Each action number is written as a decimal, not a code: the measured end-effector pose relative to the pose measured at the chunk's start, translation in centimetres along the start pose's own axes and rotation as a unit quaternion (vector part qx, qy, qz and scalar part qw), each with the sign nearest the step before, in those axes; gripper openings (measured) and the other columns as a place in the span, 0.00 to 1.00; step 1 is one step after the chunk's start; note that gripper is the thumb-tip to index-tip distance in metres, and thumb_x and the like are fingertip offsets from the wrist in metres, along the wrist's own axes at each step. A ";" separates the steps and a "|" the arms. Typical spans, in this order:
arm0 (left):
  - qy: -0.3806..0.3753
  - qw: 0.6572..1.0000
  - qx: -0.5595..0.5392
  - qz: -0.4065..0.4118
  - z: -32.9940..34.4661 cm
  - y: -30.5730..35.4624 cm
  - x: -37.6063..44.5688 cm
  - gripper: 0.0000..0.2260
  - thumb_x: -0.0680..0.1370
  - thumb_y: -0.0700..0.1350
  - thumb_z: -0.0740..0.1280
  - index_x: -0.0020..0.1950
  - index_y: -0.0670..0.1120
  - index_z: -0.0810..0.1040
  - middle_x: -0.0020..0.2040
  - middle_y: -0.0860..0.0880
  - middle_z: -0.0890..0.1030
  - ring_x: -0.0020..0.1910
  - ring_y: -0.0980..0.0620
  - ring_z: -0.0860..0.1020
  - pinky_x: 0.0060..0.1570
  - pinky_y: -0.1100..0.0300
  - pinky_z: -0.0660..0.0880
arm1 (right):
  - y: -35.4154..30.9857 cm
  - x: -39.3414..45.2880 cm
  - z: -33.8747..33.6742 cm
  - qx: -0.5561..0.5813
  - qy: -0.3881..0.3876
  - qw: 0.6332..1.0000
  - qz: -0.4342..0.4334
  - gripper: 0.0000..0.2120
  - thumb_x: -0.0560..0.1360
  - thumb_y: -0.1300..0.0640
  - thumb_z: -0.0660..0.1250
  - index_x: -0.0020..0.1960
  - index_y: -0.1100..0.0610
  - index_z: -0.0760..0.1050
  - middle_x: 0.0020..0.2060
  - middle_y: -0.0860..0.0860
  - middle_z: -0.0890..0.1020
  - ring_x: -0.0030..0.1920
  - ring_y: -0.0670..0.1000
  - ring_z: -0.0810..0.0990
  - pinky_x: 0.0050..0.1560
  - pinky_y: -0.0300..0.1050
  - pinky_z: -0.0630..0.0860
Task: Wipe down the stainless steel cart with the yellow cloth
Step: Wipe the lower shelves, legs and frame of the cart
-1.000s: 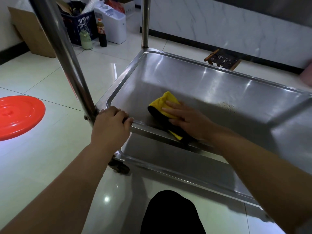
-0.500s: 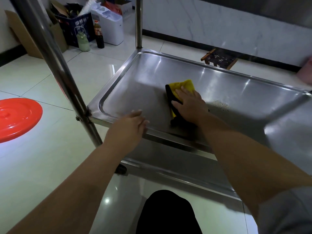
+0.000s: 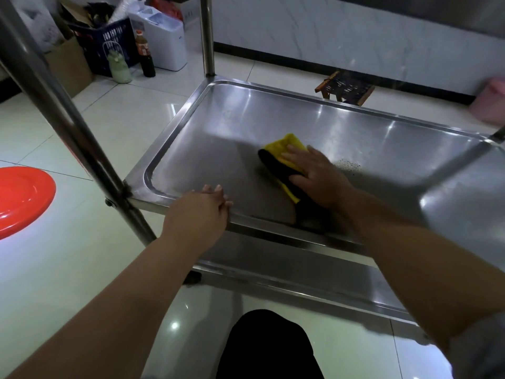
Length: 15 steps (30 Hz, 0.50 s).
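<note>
- So compared with a second ago, the right hand has slid the yellow cloth off the cart's near rim and out toward the middle of the shelf, and the left hand has let go of the corner by the post.
- The stainless steel cart: rigid, slick metal, looks like it'd roll if shoved. I'd steady it by the near rim or the near-left post.
- Left hand rests on that near rim, fingers fairly straight, gripping nothing as far as I can tell.
- Right hand lies flat, fingers spread, pressing the cloth down mid-shelf rather than clutching it.
- The cloth is soft and floppy, yellow with a black side, so palm pressure beats pinching.
- Dark specks sit just right of the cloth, probably crumbs, it's blurry.
- Around the cart: red lid on the floor to its left, sauce bottle and blue basket beyond its far-left corner, small stool behind it. Nothing blocks the shelf.
</note>
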<state>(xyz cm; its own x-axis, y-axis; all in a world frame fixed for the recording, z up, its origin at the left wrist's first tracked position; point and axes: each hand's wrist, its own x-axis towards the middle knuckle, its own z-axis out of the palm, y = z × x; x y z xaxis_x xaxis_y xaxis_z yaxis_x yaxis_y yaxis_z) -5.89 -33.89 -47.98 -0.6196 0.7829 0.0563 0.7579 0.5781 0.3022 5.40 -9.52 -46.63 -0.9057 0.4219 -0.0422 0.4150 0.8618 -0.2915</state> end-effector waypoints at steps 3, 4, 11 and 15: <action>0.003 1.000 -0.004 0.000 0.4 -0.1 -0.1 0.18 0.82 0.51 0.52 0.67 0.47 0.72 0.62 0.47 0.78 0.65 0.50 0.73 0.65 0.52 0.67 | 0.9 1.6 -0.5 0.006 0.032 0.993 0.111 0.28 0.79 0.49 0.58 0.77 0.45 0.54 0.77 0.43 0.51 0.77 0.54 0.47 0.74 0.54 0.49; 0.005 1.000 -0.002 0.005 0.4 -0.1 -0.1 0.19 0.81 0.51 0.52 0.67 0.47 0.72 0.62 0.47 0.78 0.65 0.51 0.72 0.67 0.53 0.66 | 0.7 2.0 -0.5 -0.003 0.028 0.991 0.130 0.28 0.79 0.49 0.57 0.77 0.45 0.53 0.77 0.43 0.50 0.77 0.53 0.47 0.74 0.55 0.50; -0.032 0.999 0.017 0.017 -0.1 -0.2 0.2 0.19 0.82 0.51 0.50 0.66 0.48 0.73 0.63 0.48 0.78 0.68 0.51 0.70 0.67 0.53 0.66 | -2.9 -0.4 0.5 -0.005 0.015 0.992 0.127 0.26 0.80 0.46 0.56 0.76 0.41 0.53 0.77 0.39 0.50 0.77 0.53 0.46 0.74 0.54 0.49; -0.028 0.999 0.035 0.020 0.1 -0.4 0.3 0.21 0.80 0.53 0.48 0.65 0.48 0.73 0.60 0.46 0.78 0.61 0.44 0.75 0.56 0.48 0.74 | -5.5 -3.2 1.5 0.007 0.007 0.997 0.070 0.26 0.80 0.47 0.58 0.76 0.41 0.54 0.76 0.39 0.52 0.77 0.50 0.44 0.74 0.47 0.45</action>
<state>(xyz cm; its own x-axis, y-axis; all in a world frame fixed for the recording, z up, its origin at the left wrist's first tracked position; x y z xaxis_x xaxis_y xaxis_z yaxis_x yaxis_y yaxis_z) -6.38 -33.91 -48.18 -0.5783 0.8157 0.0139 0.7951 0.5598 0.2335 5.86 -15.99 -46.36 -0.8376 0.5417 -0.0704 0.5360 0.7901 -0.2974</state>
